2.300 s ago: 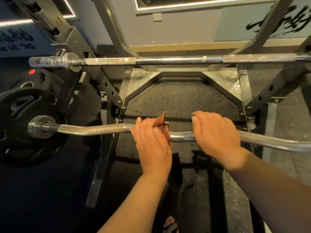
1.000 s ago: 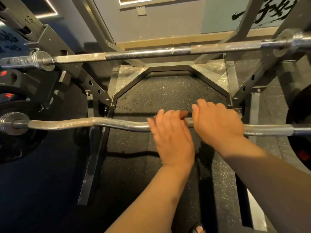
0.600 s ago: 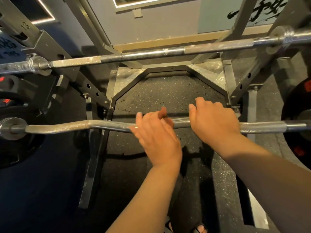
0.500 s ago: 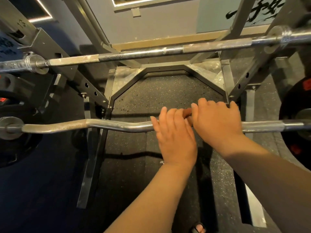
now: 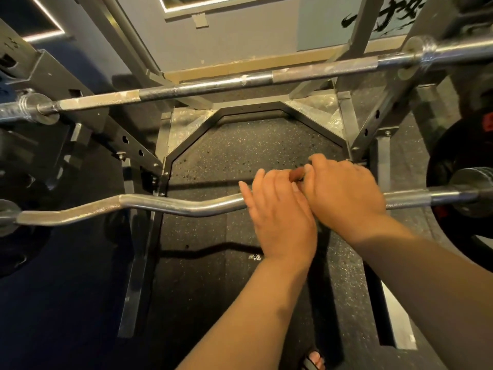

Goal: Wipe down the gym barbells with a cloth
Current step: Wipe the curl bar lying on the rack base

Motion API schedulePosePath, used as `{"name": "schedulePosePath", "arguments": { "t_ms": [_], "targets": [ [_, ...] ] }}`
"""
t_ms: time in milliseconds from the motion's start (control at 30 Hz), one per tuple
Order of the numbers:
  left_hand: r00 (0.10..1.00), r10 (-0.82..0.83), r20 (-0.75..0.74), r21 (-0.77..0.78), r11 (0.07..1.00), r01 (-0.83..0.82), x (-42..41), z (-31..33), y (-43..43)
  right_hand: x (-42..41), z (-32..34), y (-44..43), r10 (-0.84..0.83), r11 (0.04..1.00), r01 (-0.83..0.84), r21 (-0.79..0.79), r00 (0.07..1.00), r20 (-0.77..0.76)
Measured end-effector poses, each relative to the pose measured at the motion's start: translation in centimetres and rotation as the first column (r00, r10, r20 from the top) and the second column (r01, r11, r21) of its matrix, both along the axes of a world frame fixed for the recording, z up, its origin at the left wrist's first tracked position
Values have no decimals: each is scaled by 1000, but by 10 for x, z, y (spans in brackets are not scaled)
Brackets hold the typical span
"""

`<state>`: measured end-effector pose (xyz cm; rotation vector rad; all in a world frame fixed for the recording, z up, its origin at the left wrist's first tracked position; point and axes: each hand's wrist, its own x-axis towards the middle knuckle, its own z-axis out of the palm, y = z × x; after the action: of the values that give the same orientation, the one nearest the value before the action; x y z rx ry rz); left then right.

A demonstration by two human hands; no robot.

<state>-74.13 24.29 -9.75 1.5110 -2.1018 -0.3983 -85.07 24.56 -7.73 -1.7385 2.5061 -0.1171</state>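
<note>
Beneath left hand (image 5: 280, 217) grip, cloth (image 5: 297, 174) on barbell (image 5: 160, 205)

On my feed I see two bare arms; the left forearm (image 5: 256, 303) and the right forearm (image 5: 426, 263) run uncovered from the frame's edge; the left hand (image 5: 280, 212) and right hand (image 5: 344, 190) are bare as well, with short, pale fingernails (image 5: 308, 169); at the bottom edge, toes (image 5: 317, 359) show in an open sandal (image 5: 309, 365) with dark straps.
</note>
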Motion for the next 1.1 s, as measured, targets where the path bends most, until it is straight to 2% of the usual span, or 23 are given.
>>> {"name": "schedulePosePath", "arguments": {
  "t_ms": [67,133,233,333,400,533,600,667,733,800,833,900,1000,1033,1100],
  "targets": [
    [985,-99,139,-41,994,105,21,2,-8,-1,2,1,16,1000,-16,-17,1000,17],
    [976,-39,214,-81,995,58,43,3,-17,-2,5,7,40,998,-39,-42,999,13],
    [974,198,109,-72,979,-191,51,2,-20,-9,7,17,4,999,-4,-41,1000,-7],
    [966,260,1,-67,964,-259,26,1,-13,-14,3,15,-49,999,50,-20,998,48],
    [985,171,12,-51,984,-171,6,1,-3,-12,1,12,-18,1000,19,-18,997,69],
    [990,-108,94,-51,992,113,5,0,0,-14,3,12,10,999,-6,-45,996,90],
    [976,-139,167,-87,984,155,25,-1,-9,-16,4,17,20,998,-16,-56,997,68],
    [992,-19,128,-94,995,31,38,-2,-11,-19,3,25,6,998,-5,-55,1000,17],
    [991,133,5,-53,990,-133,31,0,-5,-25,3,31,-43,998,44,-49,999,16],
    [981,184,-62,25,983,-183,7,1,6,-28,2,33,-46,998,48,-48,998,33],
    [988,146,-53,52,988,-144,-5,2,11,-28,1,32,-28,999,30,-45,999,45],
    [999,-49,-3,41,998,49,-19,4,18,-27,2,30,-10,999,15,-47,995,96],
    [949,-310,59,18,951,310,-3,8,7,-28,5,36,-19,995,36,-88,984,178],
    [939,-326,108,1,945,328,7,8,1,-27,6,38,-19,995,37,-92,981,193],
    [951,-250,179,-23,966,258,21,7,-4,-27,7,39,-15,997,31,-76,978,209]
  ]
}}
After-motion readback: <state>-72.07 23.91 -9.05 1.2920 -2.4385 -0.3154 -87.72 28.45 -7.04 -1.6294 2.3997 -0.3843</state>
